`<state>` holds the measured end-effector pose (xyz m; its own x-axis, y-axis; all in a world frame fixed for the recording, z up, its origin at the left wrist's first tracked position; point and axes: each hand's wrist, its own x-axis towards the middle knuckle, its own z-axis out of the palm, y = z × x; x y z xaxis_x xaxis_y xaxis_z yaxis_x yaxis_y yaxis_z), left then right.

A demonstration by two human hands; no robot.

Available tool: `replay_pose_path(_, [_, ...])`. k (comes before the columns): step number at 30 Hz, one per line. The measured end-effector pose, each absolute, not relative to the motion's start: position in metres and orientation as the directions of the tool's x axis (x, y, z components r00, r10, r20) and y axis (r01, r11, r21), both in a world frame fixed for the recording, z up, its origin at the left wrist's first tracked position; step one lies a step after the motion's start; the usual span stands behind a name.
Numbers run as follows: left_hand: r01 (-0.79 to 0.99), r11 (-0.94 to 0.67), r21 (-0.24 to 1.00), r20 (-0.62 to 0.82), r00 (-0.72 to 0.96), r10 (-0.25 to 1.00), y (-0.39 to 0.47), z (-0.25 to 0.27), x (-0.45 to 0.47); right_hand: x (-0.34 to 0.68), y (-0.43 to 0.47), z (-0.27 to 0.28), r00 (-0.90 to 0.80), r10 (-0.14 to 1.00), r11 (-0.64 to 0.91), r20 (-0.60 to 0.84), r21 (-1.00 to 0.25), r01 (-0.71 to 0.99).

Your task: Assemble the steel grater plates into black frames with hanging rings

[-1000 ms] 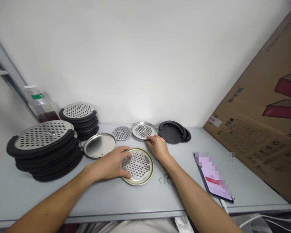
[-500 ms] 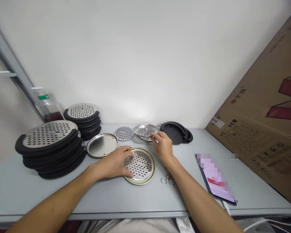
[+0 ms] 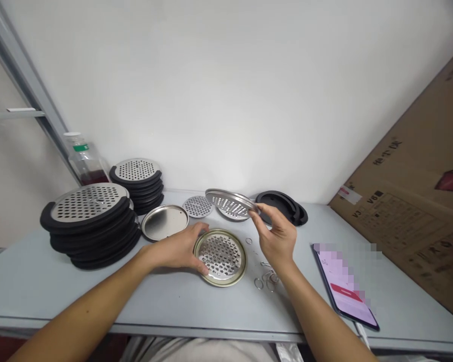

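Note:
My right hand (image 3: 279, 236) pinches the near right rim of a round perforated grater disc (image 3: 230, 202), lifted off the table and tilted. Under it, partly hidden, lies another round metal piece (image 3: 237, 218). My left hand (image 3: 181, 250) spans the left side of a gold-rimmed round dish (image 3: 243, 264), thumb and fingers on its rim. Inside that dish sits a round grater plate (image 3: 221, 256) with rough raised holes. Several thin metal rings (image 3: 258, 283) lie between the dish and my right forearm.
Tall stacks of black-edged grater discs (image 3: 94, 226) stand at left, with a jar of dark liquid (image 3: 86, 161) behind. A plain metal lid (image 3: 165, 222), a flat perforated disc (image 3: 198, 206) and black round holders (image 3: 283, 206) line the back. Right are a phone (image 3: 345, 286) and a cardboard box (image 3: 411, 201).
My right hand has raised the grater disc from the back of the table and tilted it, moving slightly right. My left hand stays at the gold-rimmed dish. The whole view has shifted a little.

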<state>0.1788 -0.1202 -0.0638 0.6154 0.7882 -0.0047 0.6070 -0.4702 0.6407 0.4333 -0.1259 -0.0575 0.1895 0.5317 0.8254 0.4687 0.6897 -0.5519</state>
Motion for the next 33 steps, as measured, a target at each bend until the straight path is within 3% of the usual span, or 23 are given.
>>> replay_pose_path(4, [0.580,-0.436,0.688,0.056,0.556,0.829,-0.114,-0.052,0.167,0.434,-0.131,-0.047,0.387,0.743,0.529,0.546,-0.833,0.159])
replay_pose_path(7, [0.500,-0.452,0.738,0.141,0.542,0.829,-0.114,-0.043,0.166,0.438,-0.131,-0.046,0.299,0.914,0.321,0.274,-0.940,-0.120])
replay_pose_path(12, [0.459,-0.496,0.737,0.183,0.570,0.801,-0.121,-0.041,0.175,0.445,-0.131,-0.063,0.073,0.995,-0.047,-0.075,-0.942,-0.331])
replay_pose_path(18, [0.514,-0.510,0.690,0.184,0.556,0.811,-0.118,-0.051,0.176,0.445,-0.129,-0.078,0.005,0.984,-0.161,-0.176,-0.909,-0.385])
replay_pose_path(22, [0.540,-0.574,0.616,0.226,0.576,0.785,-0.114,-0.052,0.172,0.447,-0.129,-0.077,0.018,0.985,-0.158,-0.172,-0.939,-0.304])
replay_pose_path(25, [0.545,-0.603,0.583,0.234,0.599,0.766,-0.112,-0.051,0.169,0.454,-0.131,-0.072,-0.114,0.987,-0.128,-0.114,-0.984,-0.122])
replay_pose_path(29, [0.540,-0.616,0.574,0.196,0.640,0.743,-0.111,-0.051,0.167,0.464,-0.135,-0.061,-0.371,0.928,0.038,-0.036,-0.981,0.190])
replay_pose_path(33, [0.538,-0.618,0.574,0.145,0.676,0.723,-0.112,-0.055,0.169,0.468,-0.140,-0.055,-0.484,0.875,0.226,0.010,-0.892,0.392])
